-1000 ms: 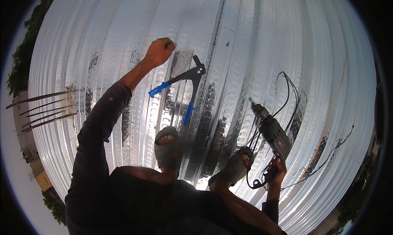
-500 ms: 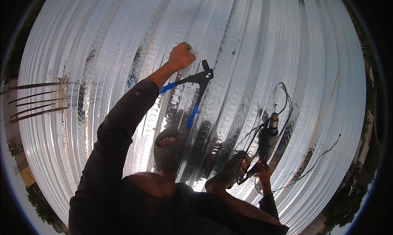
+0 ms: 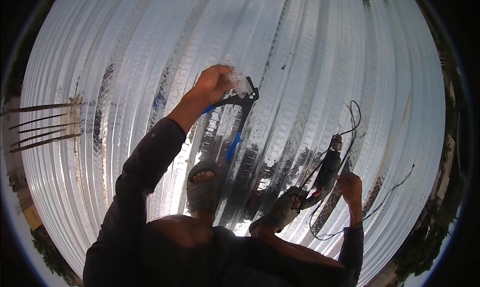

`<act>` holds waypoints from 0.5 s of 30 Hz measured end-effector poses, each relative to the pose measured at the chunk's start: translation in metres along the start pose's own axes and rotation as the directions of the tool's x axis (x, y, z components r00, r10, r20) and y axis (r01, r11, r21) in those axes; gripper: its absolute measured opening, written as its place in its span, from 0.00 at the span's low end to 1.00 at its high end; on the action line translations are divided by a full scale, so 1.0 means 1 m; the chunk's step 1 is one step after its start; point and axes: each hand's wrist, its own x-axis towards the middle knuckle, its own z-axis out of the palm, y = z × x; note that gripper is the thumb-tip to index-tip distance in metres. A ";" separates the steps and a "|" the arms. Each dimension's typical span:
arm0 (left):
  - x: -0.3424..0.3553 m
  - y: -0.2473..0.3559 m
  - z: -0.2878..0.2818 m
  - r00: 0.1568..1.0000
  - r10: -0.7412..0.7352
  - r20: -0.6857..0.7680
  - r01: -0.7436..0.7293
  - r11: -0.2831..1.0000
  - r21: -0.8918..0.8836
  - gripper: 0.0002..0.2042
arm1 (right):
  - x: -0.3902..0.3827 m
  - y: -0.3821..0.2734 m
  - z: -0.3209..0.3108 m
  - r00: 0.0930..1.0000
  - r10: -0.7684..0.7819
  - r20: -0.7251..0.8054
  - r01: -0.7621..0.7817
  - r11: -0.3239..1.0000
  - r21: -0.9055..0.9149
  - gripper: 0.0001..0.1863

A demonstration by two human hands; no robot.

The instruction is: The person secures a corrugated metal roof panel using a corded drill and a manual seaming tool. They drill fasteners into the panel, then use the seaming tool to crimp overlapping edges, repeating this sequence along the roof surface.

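My left hand is closed on a small clear plastic bag holding thin silvery pieces. The bag hangs just above the head of a hand riveter, which lies on the ribbed metal sheet with its blue-gripped handles spread; my wrist covers part of one handle. At the right, my right hand is beside the dark power drill, off its handle, with its fingers curled together. Whether they hold anything is hidden. The drill lies beside my right foot, chuck pointing away.
Shiny ribbed metal sheeting spreads all around me. A black cable loops by the drill and another length trails right. Several rusty rods stick out at the left. My sandalled feet stand on the sheets.
My left hand has come slightly nearer and turned, bringing the plastic bag into clear view. My right hand has let go of the drill's handle and moved up and right; the drill has shifted slightly.
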 end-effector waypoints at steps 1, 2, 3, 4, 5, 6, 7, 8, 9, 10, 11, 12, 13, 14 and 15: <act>-0.007 0.003 0.002 1.000 0.008 -0.018 -0.007 0.999 0.043 0.13 | 0.012 -0.035 -0.015 0.996 0.081 -0.033 -0.048 0.815 0.578 0.08; -0.010 0.003 0.010 1.000 0.011 -0.019 -0.010 0.997 0.081 0.14 | 0.026 -0.077 -0.027 0.996 -0.038 -0.078 0.082 0.704 0.705 0.07; -0.011 -0.001 0.016 1.000 0.010 -0.019 -0.008 0.993 0.115 0.14 | 0.037 -0.120 -0.040 0.956 -0.262 -0.132 0.291 0.788 0.542 0.09; -0.014 -0.004 0.017 0.999 0.036 -0.031 -0.033 0.994 0.101 0.15 | 0.044 -0.176 -0.048 0.860 -0.469 -0.200 0.510 0.782 0.358 0.08; -0.014 -0.007 0.021 0.998 0.060 -0.033 -0.057 0.995 0.084 0.16 | 0.057 -0.217 -0.049 0.766 -0.614 -0.190 0.642 0.717 0.273 0.09; -0.015 -0.009 0.023 0.996 0.086 -0.039 -0.083 0.994 0.069 0.17 | 0.073 -0.247 -0.039 0.670 -0.728 -0.146 0.743 0.658 0.127 0.11; -0.013 -0.013 0.024 0.996 0.088 -0.012 -0.087 0.995 0.040 0.19 | 0.090 -0.270 -0.028 0.563 -0.813 -0.147 0.825 0.564 0.038 0.12; -0.011 -0.016 0.022 0.995 0.095 0.016 -0.095 0.995 0.010 0.22 | 0.110 -0.291 -0.009 0.560 -0.819 -0.126 0.825 0.565 -0.012 0.12; -0.011 -0.015 0.019 0.993 0.109 0.036 -0.108 0.994 -0.019 0.24 | 0.127 -0.305 0.010 0.524 -0.837 -0.156 0.839 0.539 -0.076 0.12; -0.017 -0.014 0.020 0.994 0.113 0.014 -0.112 0.993 -0.041 0.26 | 0.134 -0.314 0.021 0.578 -0.800 -0.161 0.799 0.595 -0.086 0.12; -0.021 -0.016 0.026 0.993 0.116 -0.007 -0.116 0.991 -0.063 0.29 | 0.140 -0.323 0.027 0.631 -0.758 -0.168 0.754 0.649 -0.096 0.13; -0.025 -0.013 0.025 0.992 0.120 -0.039 -0.123 0.989 -0.082 0.31 | 0.147 -0.330 0.038 0.677 -0.716 -0.171 0.712 0.696 -0.095 0.13; -0.023 -0.013 0.021 0.995 0.097 -0.009 -0.097 0.989 -0.115 0.34 | 0.151 -0.331 0.047 0.621 -0.727 -0.292 0.749 0.661 -0.053 0.12; -0.022 -0.011 0.016 0.993 0.110 -0.035 -0.113 0.989 -0.095 0.30 | 0.156 -0.333 0.054 0.631 -0.720 -0.290 0.743 0.668 -0.044 0.11; -0.025 -0.012 0.019 0.992 0.111 -0.052 -0.115 0.990 -0.078 0.26 | 0.156 -0.335 0.057 0.650 -0.704 -0.286 0.726 0.686 -0.039 0.11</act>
